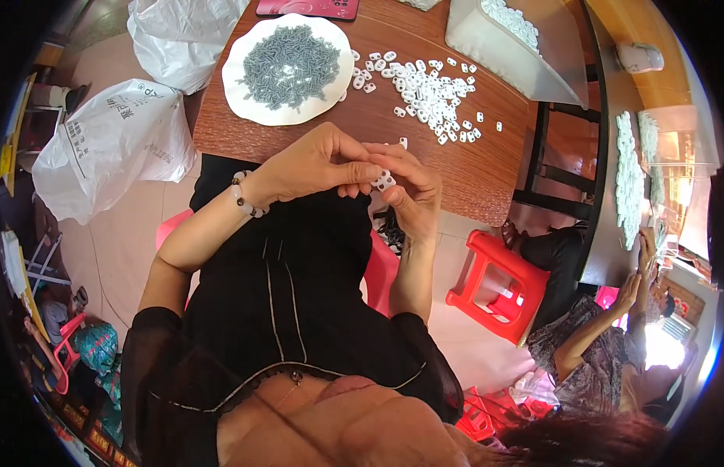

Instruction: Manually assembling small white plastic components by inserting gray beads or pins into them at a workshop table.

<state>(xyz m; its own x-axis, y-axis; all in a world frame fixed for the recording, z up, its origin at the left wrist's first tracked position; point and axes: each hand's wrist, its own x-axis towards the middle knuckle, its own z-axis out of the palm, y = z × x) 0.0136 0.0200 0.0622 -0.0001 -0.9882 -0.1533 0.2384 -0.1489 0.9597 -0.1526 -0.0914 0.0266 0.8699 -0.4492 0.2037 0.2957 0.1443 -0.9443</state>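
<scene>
**Two hands pinch a little white piece**

In the middle of the frame we see both hands meet just above the near edge of the brown table [471, 179]. The left hand [315, 167] comes in from the left with its wrist bent and a bead bracelet [241, 196] around it. Its fingers are curled in and its thumb and fingertips press together on a small white plastic piece [383, 180]. The right hand [412, 194] comes up from below, with the forearm pointing straight up the frame. Its fingers are bent too, and they hold the same white piece from the other side. So both hands are closed narrow around that one piece.

Higher up, near the top middle, we see a pile of white pieces [428, 89] spread on the table. To the left of that pile sits a white plate [245, 105] full of small grey parts [288, 66]. At the upper left of the frame, white plastic bags [105, 148] lie on the floor. At the lower right, a red stool [502, 284] stands beside the table, and another person's arm [603, 323] reaches up to a second table.
</scene>
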